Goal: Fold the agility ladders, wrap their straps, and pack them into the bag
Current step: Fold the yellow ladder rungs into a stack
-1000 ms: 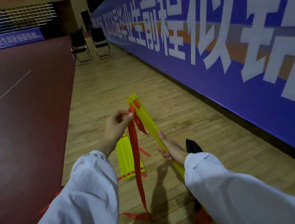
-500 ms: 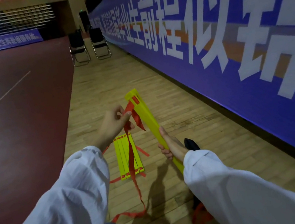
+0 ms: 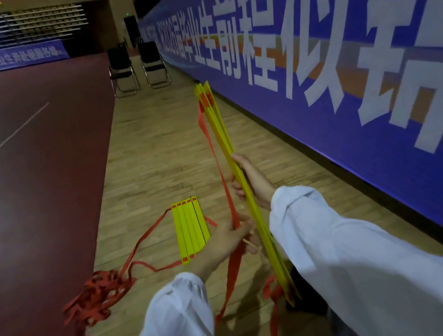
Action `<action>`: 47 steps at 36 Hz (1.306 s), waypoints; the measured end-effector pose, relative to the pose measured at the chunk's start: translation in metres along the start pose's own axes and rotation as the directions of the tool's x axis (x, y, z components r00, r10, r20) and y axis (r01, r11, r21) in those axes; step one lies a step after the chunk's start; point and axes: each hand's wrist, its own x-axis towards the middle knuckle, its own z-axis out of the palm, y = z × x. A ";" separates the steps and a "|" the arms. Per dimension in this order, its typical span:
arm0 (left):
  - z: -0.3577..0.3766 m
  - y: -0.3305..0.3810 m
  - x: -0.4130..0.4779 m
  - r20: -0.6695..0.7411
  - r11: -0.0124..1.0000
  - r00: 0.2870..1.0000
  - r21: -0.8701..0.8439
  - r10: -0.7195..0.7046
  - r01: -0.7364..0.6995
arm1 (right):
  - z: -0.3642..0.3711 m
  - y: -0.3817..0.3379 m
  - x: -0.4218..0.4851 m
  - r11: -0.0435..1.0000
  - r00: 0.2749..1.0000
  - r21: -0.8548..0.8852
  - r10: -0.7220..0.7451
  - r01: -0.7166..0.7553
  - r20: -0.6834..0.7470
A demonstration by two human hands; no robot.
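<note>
Ladder (image 3: 221, 132) yellow, folded; strap (image 3: 212, 145) red.

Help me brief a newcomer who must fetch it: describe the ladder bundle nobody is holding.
On the wooden strip between the red court and blue banner, yellow rungs lie flat, side by side. Unlike the raised bundle in the right hand, nothing holds them.

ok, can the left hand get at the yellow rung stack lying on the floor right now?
Probably not yet. The left hand grips the red strap beside the held ladder, so it is busy. Nothing covers the floor stack; once freed, it likely could.
</note>
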 end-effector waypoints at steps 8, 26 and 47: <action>0.026 -0.008 -0.019 -0.153 0.978 0.980 0.186 0.127 -0.098 | 0.005 -0.047 -0.021 0.994 0.977 0.080 0.061 -0.079 0.204; 0.004 0.046 -0.051 -0.229 0.981 0.954 0.079 0.193 -0.179 | -0.024 0.059 -0.111 0.945 0.899 0.241 0.102 -0.221 0.427; 0.039 -0.053 -0.097 -0.117 0.732 0.981 -0.681 -0.152 0.033 | -0.042 0.129 -0.145 0.978 0.963 0.156 0.098 -0.140 0.250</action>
